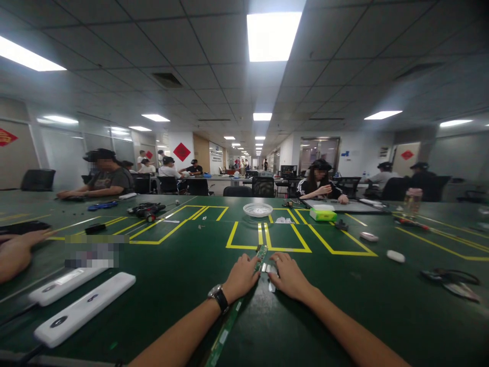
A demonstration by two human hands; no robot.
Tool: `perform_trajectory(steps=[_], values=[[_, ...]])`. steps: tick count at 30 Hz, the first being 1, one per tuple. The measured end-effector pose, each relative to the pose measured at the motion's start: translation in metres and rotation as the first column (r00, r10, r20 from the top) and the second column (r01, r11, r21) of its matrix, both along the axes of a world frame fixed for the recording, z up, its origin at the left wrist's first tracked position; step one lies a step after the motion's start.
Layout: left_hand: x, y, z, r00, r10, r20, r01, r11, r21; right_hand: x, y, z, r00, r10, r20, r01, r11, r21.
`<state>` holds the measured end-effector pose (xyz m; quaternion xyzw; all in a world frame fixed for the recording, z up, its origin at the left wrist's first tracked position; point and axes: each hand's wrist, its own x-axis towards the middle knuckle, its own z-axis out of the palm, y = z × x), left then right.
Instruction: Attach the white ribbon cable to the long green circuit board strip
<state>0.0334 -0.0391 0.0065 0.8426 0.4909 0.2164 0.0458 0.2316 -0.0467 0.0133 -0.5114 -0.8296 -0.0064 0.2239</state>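
A long narrow green circuit strip (229,326) lies on the dark green table (344,316), running from the near edge out to between my hands. My left hand (241,278), with a wristwatch, rests on the strip with fingers curled over it. My right hand (290,278) lies just right of the strip's far end (262,252), fingers pinched at a small silvery piece (267,268) beside the strip. A small white scrap (271,287) lies under my right hand's edge.
Two white elongated devices (86,307) lie at near left. Another person's hand (15,252) rests at the far left edge. A clear dish (257,209), a green-white box (323,214), white small parts (395,256) and black cables (451,278) sit farther out. Seated people work across the table.
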Motion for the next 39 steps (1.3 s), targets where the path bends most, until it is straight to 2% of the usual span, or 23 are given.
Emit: perform_trajectory(steps=[3,5,7,10,13,15,17,19,22,27,33,39], values=[[-0.002,0.003,0.003,0.991,-0.018,0.135,0.03,0.996,-0.085,-0.002,0.0,-0.003,0.997,-0.054,0.045,0.056,0.998,-0.027],[-0.005,0.007,0.006,0.959,-0.02,0.284,0.07,0.983,-0.167,-0.002,0.001,-0.003,0.998,-0.054,0.045,0.056,0.998,-0.038],[-0.008,0.011,0.007,0.889,0.0,0.458,0.129,0.959,-0.251,-0.002,0.002,-0.003,0.998,-0.057,0.001,0.057,0.997,-0.044],[-0.007,0.014,0.007,0.73,0.099,0.676,0.223,0.9,-0.373,-0.002,0.004,0.0,0.987,-0.047,-0.155,0.029,0.993,-0.114],[0.0,0.015,0.005,0.546,0.172,0.82,0.377,0.824,-0.424,-0.003,0.007,0.002,0.925,-0.007,-0.38,-0.102,0.958,-0.266],[0.004,0.014,0.004,0.454,0.181,0.873,0.464,0.788,-0.405,-0.004,0.007,0.004,0.838,0.018,-0.545,-0.256,0.896,-0.363],[0.007,0.014,0.003,0.407,0.194,0.893,0.495,0.774,-0.394,-0.006,0.006,0.004,0.737,0.024,-0.675,-0.398,0.822,-0.406],[0.007,0.014,0.002,0.389,0.224,0.894,0.493,0.769,-0.407,-0.008,0.004,0.004,0.668,0.005,-0.744,-0.469,0.78,-0.415],[0.006,0.016,0.001,0.374,0.255,0.892,0.487,0.764,-0.423,-0.01,0.0,0.005,0.63,-0.034,-0.776,-0.484,0.764,-0.427],[0.006,0.014,0.001,0.363,0.279,0.889,0.506,0.742,-0.44,-0.011,-0.003,0.008,0.618,-0.052,-0.785,-0.475,0.771,-0.425],[0.006,0.009,0.005,0.359,0.248,0.9,0.549,0.723,-0.419,-0.009,-0.003,0.009,0.614,-0.057,-0.787,-0.472,0.773,-0.424],[0.006,0.008,0.007,0.352,0.234,0.906,0.554,0.728,-0.404,-0.008,-0.005,0.01,0.617,-0.05,-0.785,-0.474,0.773,-0.421]])
